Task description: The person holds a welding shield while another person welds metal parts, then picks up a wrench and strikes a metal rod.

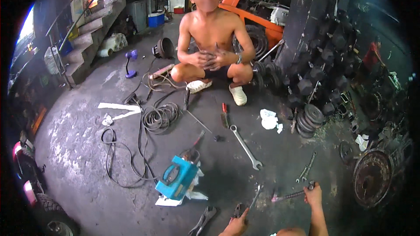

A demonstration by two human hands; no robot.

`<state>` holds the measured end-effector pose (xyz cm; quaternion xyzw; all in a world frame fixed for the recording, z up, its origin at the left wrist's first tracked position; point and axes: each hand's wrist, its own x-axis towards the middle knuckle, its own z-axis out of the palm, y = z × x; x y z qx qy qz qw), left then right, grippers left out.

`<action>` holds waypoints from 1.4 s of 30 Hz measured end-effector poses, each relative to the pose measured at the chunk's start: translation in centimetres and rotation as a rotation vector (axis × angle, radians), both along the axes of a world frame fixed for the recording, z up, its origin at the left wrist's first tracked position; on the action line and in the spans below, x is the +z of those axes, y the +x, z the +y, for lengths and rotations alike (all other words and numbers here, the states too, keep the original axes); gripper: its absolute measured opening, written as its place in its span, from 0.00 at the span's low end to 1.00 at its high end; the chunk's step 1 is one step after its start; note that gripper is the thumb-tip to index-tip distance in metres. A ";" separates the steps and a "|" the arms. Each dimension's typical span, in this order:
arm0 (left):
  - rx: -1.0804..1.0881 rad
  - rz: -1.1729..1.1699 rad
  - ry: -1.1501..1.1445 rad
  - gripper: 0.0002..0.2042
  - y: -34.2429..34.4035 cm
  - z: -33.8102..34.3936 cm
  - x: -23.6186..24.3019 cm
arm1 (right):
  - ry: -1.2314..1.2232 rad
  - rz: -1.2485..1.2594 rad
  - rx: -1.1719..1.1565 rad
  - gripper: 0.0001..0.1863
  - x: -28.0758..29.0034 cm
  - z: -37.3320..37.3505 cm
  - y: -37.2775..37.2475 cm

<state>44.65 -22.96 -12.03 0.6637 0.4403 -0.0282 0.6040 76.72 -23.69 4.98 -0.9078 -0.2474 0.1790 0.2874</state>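
Observation:
My left hand (236, 226) is closed at the lower edge, around the near end of a slim metal tool (256, 196) that points away from me. A small dark object (239, 210) sits against its fingers; its kind is unclear. My right hand (313, 193), further right, grips one end of a ribbed metal bar (291, 196). The bar's other end points left, just above the floor or on it. Beyond the right hand lie small wrenches (307, 167). Left of my left hand are dark pliers (203, 219).
A large wrench (246, 147) and a red-handled brush (224, 116) lie ahead. A blue-green machine (178, 177) stands on paper, near coiled cable (160, 118). Another person (214, 39) squats opposite, hands together. Weight plates (309, 120) and dumbbells (321, 72) pile up at right.

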 end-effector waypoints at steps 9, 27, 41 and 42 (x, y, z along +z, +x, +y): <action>0.016 -0.026 0.710 0.36 -1.1 -3.5 -4.4 | 0.072 -0.096 -0.103 0.22 -3.9 -5.3 -1.2; -0.230 0.246 0.167 0.39 -2.4 -4.0 2.1 | 0.031 -0.188 -0.112 0.25 -1.7 -9.3 -8.3; -0.294 0.294 0.177 0.38 -4.3 -4.1 -0.4 | 0.045 -0.139 -0.155 0.20 -4.5 -10.7 -8.0; -0.288 0.270 0.187 0.37 -3.8 -4.2 -0.4 | 0.086 -0.121 -0.181 0.21 -4.2 -10.7 -8.2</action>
